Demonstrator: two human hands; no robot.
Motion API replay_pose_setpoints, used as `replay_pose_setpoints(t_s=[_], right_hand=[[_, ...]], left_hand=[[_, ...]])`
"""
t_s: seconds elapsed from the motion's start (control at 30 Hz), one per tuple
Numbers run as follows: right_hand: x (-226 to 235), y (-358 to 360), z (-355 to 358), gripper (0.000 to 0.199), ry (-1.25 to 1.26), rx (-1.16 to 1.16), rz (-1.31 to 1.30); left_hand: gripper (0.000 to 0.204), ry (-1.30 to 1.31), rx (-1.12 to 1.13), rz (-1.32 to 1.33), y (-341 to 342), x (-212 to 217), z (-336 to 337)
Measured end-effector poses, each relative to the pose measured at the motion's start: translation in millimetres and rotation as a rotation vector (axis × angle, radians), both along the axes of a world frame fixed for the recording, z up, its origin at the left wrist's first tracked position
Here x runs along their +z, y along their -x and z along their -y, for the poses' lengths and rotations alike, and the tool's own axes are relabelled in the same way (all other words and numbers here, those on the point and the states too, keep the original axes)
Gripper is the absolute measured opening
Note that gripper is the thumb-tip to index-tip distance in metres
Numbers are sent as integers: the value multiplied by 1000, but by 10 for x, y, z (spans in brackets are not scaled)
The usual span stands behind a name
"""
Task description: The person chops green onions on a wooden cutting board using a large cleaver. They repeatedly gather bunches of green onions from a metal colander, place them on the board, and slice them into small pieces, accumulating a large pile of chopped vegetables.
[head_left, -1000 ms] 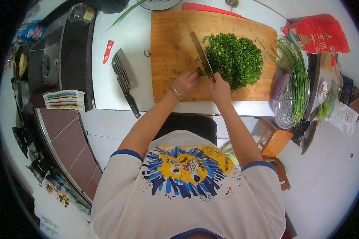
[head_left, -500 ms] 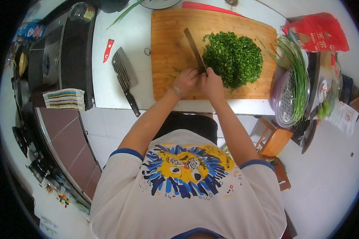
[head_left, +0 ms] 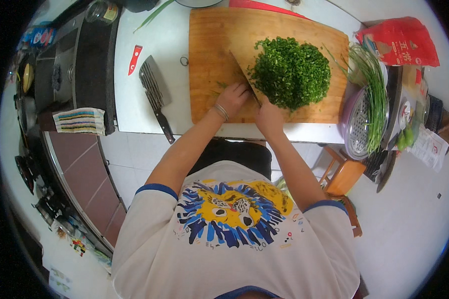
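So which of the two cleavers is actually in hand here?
The cleaver on the cutting board, its blade against the heap of chopped greens, gripped by the right hand. The other cleaver lies untouched on the white counter, left of the board.

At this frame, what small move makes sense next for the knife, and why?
Probably draw the knife rightward to push the stray bits into the chopped greens. Its blade lies against the pile's left edge, the right hand is at the handle, the left hand rests on the cutting board, and a few green scraps lie loose beside the left hand.
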State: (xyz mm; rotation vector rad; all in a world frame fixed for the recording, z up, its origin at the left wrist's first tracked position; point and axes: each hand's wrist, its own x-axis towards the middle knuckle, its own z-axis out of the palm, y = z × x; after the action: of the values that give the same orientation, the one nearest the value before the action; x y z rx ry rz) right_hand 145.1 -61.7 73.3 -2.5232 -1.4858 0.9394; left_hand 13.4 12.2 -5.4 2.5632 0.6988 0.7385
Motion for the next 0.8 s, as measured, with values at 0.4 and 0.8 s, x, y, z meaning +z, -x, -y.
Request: replay_pose_setpoints(t_s=[0.4, 0.8], right_hand=[[-19, -386, 17, 16, -190, -142, -119], [127, -282, 156, 16, -29, -19, 14]], left_hand=[[28, -69, 10, 80, -128, 10, 40], [23, -60, -33, 64, -277, -3, 2]])
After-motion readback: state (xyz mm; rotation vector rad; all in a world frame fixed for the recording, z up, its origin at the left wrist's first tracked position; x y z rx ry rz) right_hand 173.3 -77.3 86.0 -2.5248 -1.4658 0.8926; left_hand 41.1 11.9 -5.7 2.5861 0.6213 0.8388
